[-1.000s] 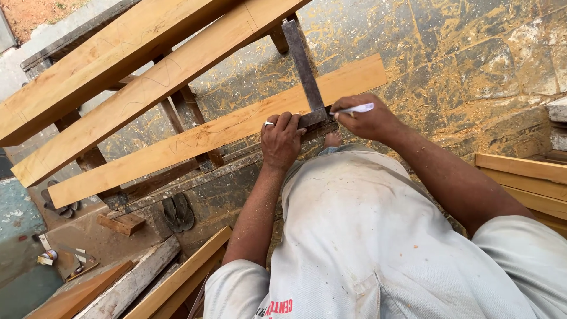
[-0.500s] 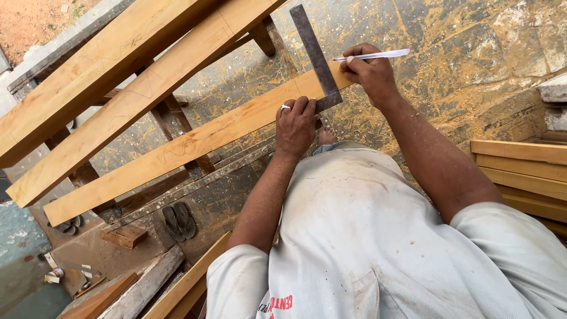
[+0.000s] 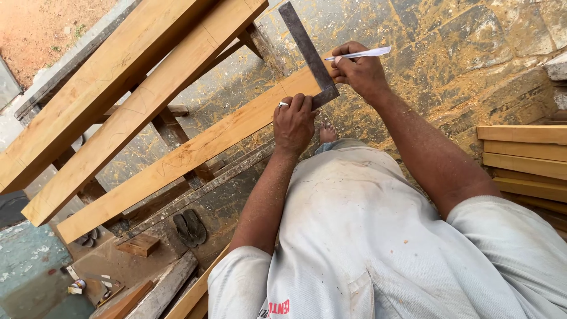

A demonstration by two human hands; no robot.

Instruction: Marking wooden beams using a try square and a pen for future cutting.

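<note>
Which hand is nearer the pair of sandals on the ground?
Left. The left hand presses the metal square on the plank, above the sandals; the right hand, holding the white pen, is farther off.

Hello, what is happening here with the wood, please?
A person in a dusty white shirt is marking wood. The left hand presses a dark metal try square flat onto the long pale wooden plank, which rests on a wooden frame. The right hand holds a white pen beside the square's blade, near the plank's end. Two wider pale planks lie alongside, and sawdust covers the stone floor.
</note>
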